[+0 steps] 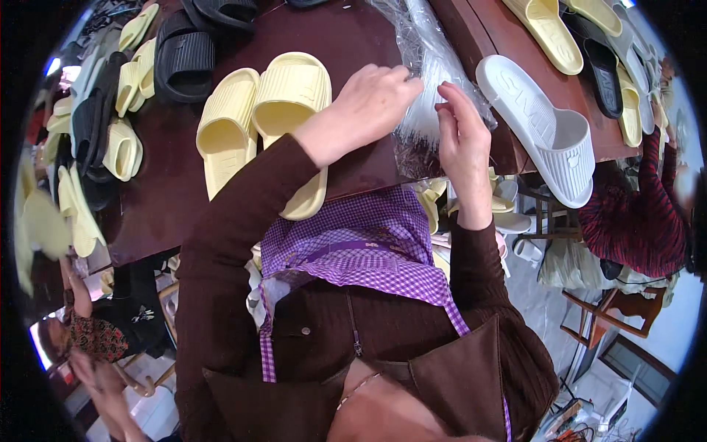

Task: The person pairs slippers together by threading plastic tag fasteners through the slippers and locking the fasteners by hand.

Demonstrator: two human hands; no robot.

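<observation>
My left hand [372,103] is closed, its fingertips at the near side of a bundle of thin white plastic strands [423,121]. Whatever it may pinch is too small to make out. My right hand [465,144] is held up just right of the strands, fingers stretched and nothing visible in them. A pair of pale yellow slide slippers, the left one [227,118] and the right one [294,85], stands left of my hands. My left forearm crosses over the right slipper and hides part of it. Clear plastic film [412,29] lies around and behind the strands.
A light grey slipper [541,125] lies at the dark red table's right edge. Black slippers [184,59] stand at the back left. More yellow and black slippers [121,147] are heaped at far left, others [549,33] at far right. People sit on both sides.
</observation>
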